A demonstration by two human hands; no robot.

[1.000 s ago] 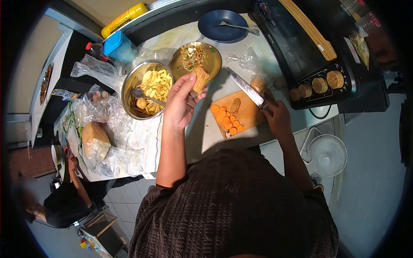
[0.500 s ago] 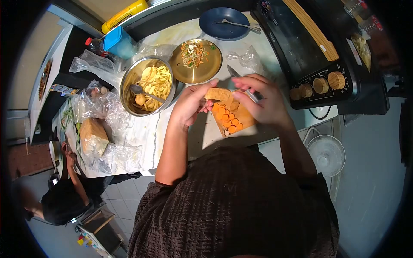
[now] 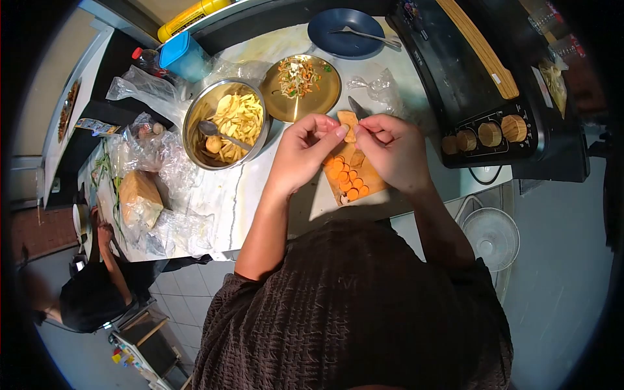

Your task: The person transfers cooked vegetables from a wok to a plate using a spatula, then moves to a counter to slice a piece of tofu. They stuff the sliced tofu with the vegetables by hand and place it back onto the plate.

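A kitchen, as indicated by food and cookware on a marble-patterned surface (image 3: 227,195). Taking the steel bowl (image 3: 192,133) of cut yellow pieces as landmark, a metal plate (image 3: 316,103) of shredded vegetables is seen beside it, and a knobbed cooking appliance (image 3: 448,71) well to its right.

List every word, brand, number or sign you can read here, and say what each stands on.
Nothing reads for certain.
Dark shirt: a faint mark, perhaps "VI" or "M".
Yellow tube: dark lettering, too small and blurred.
Knob panel: pale markings, too small.
Colorful packet: print, too blurred.
White tag on the wooden bar: too small.
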